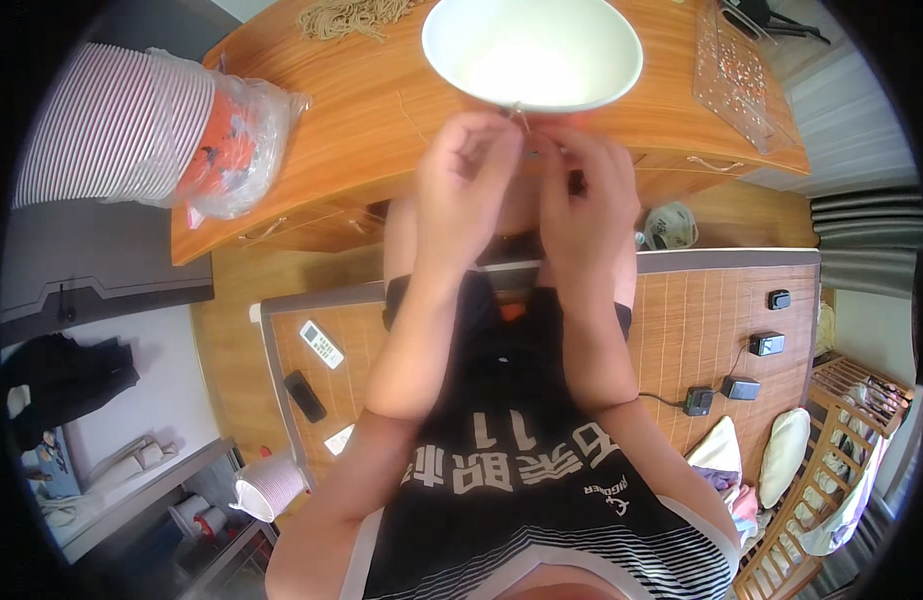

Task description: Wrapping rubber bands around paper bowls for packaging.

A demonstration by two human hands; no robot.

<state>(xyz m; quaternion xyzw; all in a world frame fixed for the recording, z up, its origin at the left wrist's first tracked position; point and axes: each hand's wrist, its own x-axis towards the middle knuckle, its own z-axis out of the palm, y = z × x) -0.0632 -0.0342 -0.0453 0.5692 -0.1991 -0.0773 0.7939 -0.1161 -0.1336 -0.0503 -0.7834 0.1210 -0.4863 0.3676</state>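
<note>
A large white paper bucket point(532, 50) stands on the wooden desk at the top of the view, its open mouth facing me and a bit of red showing under the near rim. Just below that rim, my left hand point(467, 175) pinches a thin beige string point(520, 112). Close beside it, my right hand point(592, 190) has thumb and fingers pinched at the same string, slightly smeared by motion. The string's ends stick up between the fingertips, near the rim. How it is looped is too small to tell.
A tangle of beige twine point(354, 16) lies at the desk's far left. Left of it is a long stack of nested paper buckets point(107, 130) in clear plastic. A clear tray of small beads point(737, 80) sits at the right. Desk drawers point(697, 172) are over my knees.
</note>
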